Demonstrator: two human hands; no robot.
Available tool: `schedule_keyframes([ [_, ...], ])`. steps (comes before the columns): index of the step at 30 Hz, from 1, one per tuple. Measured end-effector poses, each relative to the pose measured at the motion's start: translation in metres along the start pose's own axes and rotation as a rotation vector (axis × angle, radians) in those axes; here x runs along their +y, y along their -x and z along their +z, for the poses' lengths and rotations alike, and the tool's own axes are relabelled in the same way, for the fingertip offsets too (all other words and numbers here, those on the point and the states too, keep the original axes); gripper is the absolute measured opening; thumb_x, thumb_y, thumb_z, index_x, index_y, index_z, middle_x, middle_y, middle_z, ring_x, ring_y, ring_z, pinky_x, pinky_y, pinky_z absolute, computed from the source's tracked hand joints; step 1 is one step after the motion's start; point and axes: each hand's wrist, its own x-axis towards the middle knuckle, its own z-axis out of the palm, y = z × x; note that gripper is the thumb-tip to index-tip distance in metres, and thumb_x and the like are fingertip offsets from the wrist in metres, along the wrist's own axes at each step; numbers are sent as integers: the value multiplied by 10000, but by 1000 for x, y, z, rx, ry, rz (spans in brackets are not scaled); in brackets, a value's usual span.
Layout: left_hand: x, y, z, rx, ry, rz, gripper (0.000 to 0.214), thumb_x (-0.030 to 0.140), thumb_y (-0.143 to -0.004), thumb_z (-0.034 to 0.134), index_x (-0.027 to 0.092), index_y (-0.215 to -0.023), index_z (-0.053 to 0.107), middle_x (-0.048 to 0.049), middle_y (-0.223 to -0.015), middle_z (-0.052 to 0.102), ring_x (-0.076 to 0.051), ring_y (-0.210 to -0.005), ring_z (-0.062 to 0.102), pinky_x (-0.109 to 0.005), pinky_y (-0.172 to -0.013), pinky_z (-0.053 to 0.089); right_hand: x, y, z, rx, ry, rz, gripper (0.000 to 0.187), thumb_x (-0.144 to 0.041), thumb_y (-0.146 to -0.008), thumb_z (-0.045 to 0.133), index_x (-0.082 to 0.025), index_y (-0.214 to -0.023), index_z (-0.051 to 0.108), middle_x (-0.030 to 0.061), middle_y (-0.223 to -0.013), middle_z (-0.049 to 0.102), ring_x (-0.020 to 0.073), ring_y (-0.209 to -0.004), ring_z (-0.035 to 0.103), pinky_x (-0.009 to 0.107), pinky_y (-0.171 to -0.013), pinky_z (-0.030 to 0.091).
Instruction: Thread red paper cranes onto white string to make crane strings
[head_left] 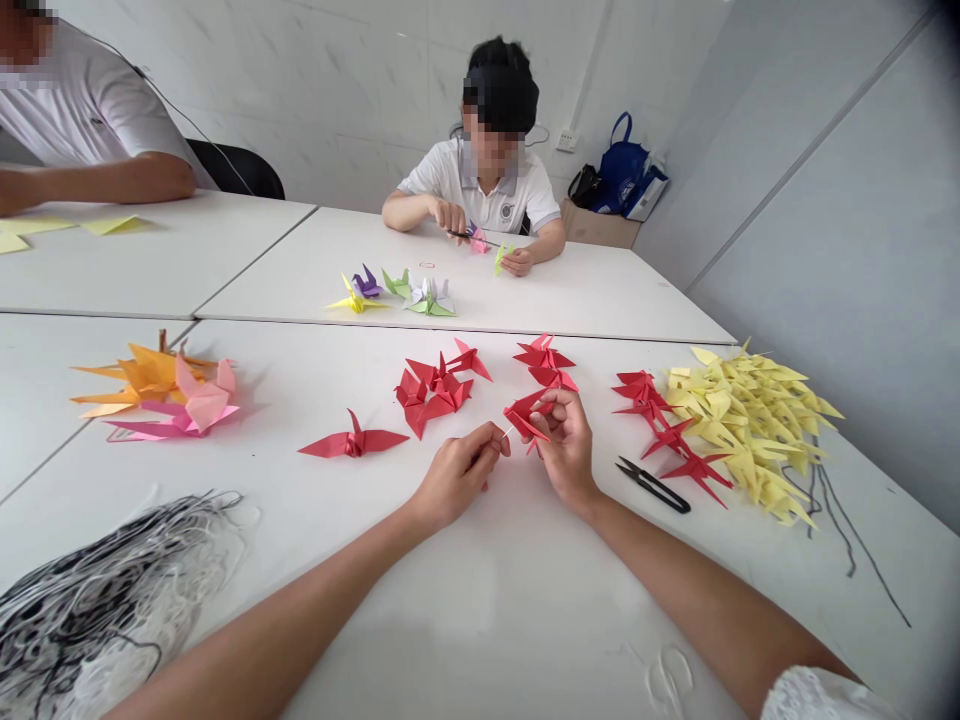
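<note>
My right hand (568, 447) is closed on a red paper crane (526, 414), held just above the white table (480, 580). My left hand (456, 475) pinches a thin needle (507, 432) whose tip points at that crane. More red cranes lie close by: one flat on the table (352, 441), a cluster (433, 388) beyond my left hand, and another pair (545, 362) beyond my right. Black thread snips (652, 484) lie just right of my right wrist.
A pile of yellow cranes (750, 425) with red ones (660, 420) lies at right, with loose threads trailing. Orange and pink cranes (161, 395) sit at left, tangled black and white string (105, 600) at lower left. Across the table a person (484, 180) works beside several coloured cranes (397, 292); another person's arm (97, 180) rests at far left.
</note>
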Motion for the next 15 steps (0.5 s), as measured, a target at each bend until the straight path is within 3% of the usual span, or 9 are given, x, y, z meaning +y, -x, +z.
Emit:
schedule_keyframes([
  [15,0,0,0,-7,-2,-29,243,253,-943,328,216,-886,561,58,-557,447,-122,-520,517,-223,-553,385,0,-2,0,51,-41,42,224,-365,-891,647,-242,-1008,501,-35,-774,596,106,-556,584,215,-463,456],
])
